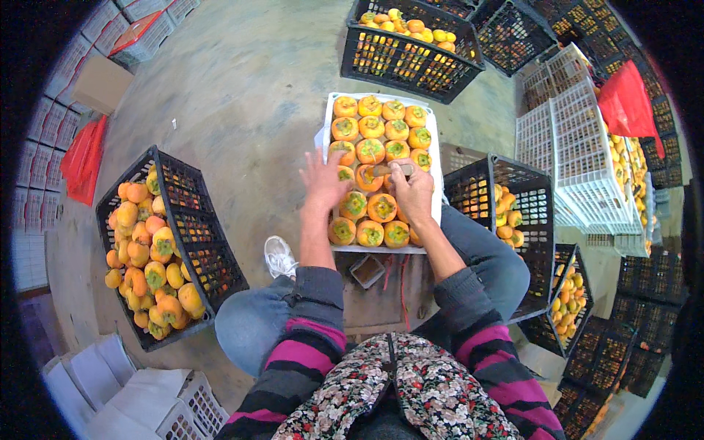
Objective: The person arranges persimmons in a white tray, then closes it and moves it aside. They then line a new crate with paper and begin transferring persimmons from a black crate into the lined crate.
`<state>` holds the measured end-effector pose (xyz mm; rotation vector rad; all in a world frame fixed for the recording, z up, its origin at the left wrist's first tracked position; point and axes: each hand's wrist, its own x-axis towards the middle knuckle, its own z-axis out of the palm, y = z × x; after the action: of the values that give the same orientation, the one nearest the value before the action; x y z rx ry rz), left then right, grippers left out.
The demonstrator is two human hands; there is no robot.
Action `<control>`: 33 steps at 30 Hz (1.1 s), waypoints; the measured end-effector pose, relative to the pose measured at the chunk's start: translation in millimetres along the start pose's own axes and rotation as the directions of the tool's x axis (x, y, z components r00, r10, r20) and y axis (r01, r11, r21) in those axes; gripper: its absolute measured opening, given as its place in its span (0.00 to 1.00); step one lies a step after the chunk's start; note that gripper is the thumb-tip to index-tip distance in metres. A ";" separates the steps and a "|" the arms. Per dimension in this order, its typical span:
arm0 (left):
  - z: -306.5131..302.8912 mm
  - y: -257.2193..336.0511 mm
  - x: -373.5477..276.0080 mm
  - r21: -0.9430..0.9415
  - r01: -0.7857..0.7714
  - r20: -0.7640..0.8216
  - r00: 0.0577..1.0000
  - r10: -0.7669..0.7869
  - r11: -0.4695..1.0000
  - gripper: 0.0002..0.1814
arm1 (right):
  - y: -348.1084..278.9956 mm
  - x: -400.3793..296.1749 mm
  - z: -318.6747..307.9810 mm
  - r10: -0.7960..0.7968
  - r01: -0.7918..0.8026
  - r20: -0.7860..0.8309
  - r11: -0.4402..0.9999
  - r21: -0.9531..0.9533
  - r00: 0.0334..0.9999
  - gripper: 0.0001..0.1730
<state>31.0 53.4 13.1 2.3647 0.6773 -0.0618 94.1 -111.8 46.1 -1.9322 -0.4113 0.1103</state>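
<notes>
A white tray point(435, 126) stands before me, filled with rows of orange persimmons with green calyxes. In my right hand point(411, 190) is a short stick-like tool with a brown handle point(379, 171), its end over a persimmon point(367, 180) in the middle of the tray. My left hand point(324, 179) lies over the tray's left side with its fingers spread, close to a persimmon point(341, 153); whether its fingertips touch the fruit I cannot tell. Some fruit is hidden beneath both hands.
Black plastic crates of persimmons stand at left point(190, 220), at right point(528, 220) and beyond the tray point(407, 60). White crates point(583, 143) are stacked at right. A cardboard box point(103, 85) and red plastic bags point(85, 159) lie at far left, white cartons point(143, 401) at lower left.
</notes>
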 end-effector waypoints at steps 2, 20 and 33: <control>-8.9 -22.6 2.1 -0.046 0.039 0.024 0.999 -0.038 0.998 0.36 | 3.5 -2.0 8.9 0.046 -0.048 0.019 0.987 0.155 0.999 0.09; 19.4 -40.1 -0.4 -0.197 0.101 0.039 0.995 -0.095 0.975 0.34 | -2.1 0.4 41.0 -0.187 0.233 0.215 0.949 -0.213 0.959 0.08; 24.7 -48.8 4.6 -0.245 0.064 0.070 0.996 -0.048 0.967 0.35 | 55.9 -163.1 -20.1 0.273 -0.103 0.420 0.918 -0.383 0.865 0.10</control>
<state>14.5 71.6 -36.0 2.0962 0.6799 -0.0728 -40.1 -202.9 -15.8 -2.2951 -0.5859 0.6891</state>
